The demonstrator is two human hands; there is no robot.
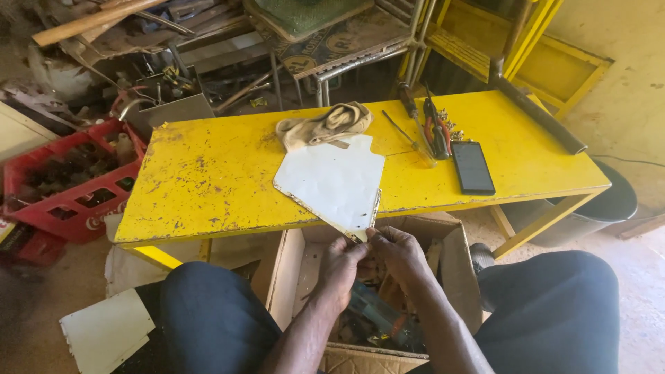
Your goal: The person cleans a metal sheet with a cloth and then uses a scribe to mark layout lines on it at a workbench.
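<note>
Had both hands, left (341,262) and right (396,251), pinching the white sheet's (334,181) near corner where it overhung the yellow counter (208,180); gripping close to that edge seemed steadiest, honestly.

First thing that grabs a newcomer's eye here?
The chipped yellow table across mid-frame, with a white sheet hanging over its near edge. Both hands, left hand and right hand, pinch the sheet's lower corner above an open cardboard box. A black phone lies at right.

Chipped yellow-painted metal bench (208,187), matt white sheet (332,183)
</note>
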